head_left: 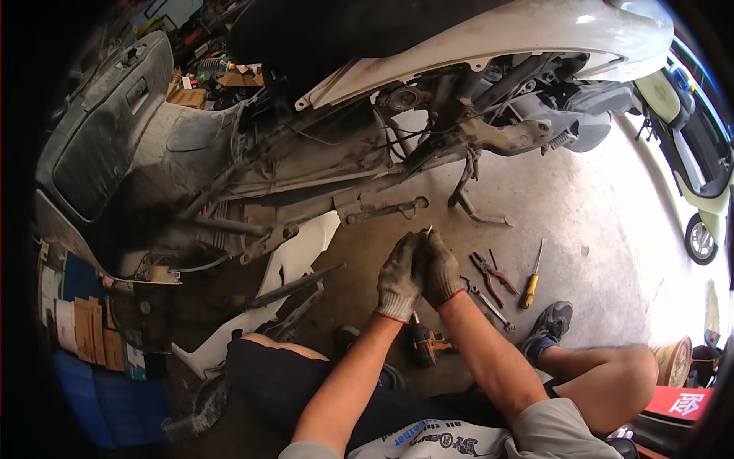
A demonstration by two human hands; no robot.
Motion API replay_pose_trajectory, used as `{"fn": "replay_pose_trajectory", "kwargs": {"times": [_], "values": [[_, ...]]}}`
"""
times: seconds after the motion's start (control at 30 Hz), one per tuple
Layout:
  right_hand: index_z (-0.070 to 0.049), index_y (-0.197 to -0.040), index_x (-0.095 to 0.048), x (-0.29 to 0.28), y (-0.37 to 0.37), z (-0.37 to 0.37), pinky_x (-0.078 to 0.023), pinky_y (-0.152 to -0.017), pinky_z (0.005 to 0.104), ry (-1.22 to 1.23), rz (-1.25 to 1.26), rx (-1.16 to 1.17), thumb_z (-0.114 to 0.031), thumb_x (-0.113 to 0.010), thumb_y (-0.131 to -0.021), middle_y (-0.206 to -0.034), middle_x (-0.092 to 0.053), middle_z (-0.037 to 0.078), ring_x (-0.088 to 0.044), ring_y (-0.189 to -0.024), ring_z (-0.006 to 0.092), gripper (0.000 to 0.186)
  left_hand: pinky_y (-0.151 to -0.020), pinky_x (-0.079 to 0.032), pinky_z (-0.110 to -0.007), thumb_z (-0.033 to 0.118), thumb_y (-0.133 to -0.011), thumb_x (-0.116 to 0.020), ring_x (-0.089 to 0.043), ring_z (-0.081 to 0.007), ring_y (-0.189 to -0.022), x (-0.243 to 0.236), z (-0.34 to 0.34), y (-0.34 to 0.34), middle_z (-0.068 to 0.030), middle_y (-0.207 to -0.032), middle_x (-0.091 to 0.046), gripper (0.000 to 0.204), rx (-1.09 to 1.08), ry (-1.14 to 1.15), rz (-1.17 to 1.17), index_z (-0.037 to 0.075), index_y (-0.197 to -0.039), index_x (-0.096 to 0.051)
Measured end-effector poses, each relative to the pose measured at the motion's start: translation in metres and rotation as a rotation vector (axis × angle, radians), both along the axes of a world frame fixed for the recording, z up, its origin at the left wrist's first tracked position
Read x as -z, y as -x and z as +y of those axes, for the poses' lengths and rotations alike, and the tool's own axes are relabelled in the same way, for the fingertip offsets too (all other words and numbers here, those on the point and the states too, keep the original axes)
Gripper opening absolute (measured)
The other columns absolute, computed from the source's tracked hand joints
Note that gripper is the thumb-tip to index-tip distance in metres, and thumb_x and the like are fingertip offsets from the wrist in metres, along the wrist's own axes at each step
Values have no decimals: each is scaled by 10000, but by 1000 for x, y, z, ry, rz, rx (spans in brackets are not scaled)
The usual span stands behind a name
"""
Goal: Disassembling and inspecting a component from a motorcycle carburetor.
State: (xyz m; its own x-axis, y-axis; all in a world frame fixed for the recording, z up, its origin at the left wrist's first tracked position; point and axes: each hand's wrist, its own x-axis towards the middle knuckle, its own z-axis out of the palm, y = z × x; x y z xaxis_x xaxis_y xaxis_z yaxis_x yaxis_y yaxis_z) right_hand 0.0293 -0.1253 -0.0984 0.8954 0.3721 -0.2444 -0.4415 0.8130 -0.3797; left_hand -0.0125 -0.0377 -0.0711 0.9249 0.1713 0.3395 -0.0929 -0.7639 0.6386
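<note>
My left hand (401, 279) and my right hand (440, 271), both in soiled knit work gloves, are closed together at the middle of the view, below the scooter's bare frame (359, 174). A small light tip (430, 229) pokes up between the fingers; what it belongs to is hidden. A drill (424, 344) lies below my hands. To their right on the concrete are red-handled pliers (505, 281), a wrench (493, 306) and a yellow-handled screwdriver (533, 287).
The scooter's white body panel (581, 30) and dark front shield (92, 145) span the top and left. A loose white panel (313, 237) lies left of my hands. Stacked boxes (88, 329) stand at lower left, another pale scooter (709, 214) at right, a red case (669, 402) at lower right.
</note>
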Motion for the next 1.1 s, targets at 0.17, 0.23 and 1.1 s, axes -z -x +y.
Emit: {"fn": "replay_pose_trajectory", "kwargs": {"times": [0.17, 0.23, 1.1], "values": [[-25, -1219, -545, 10, -11, -24, -433, -1009, 428, -320, 28, -115, -443, -336, -1037, -1201, -613, 153, -573, -1119, 284, 502, -980, -458, -442, 190, -904, -584, -541, -360, -1206, -3, -1, 4, -180, -1336, -548, 423, 148, -141, -123, 89, -1311, -529], [-23, -1312, -507, 1, -10, -32, -409, -1037, 453, -391, 114, -148, -520, -280, -1024, -1299, -574, 158, -544, -1190, 298, 617, -1004, -439, -449, 200, -926, -557, -533, -381, -1206, -7, 0, 4, -189, -1340, -541, 409, 161, -97, -108, 63, -1309, -529], [-3, -1374, -464, 15, -10, -35, -408, -1057, 477, -475, 14, -281, -583, -310, -984, -1326, -559, 197, -548, -1208, 363, 716, -1017, -433, -443, 191, -884, -568, -534, -366, -1191, 0, 12, 5, -185, -1285, -571, 437, -39, -145, -20, 46, -1295, -538]]}}
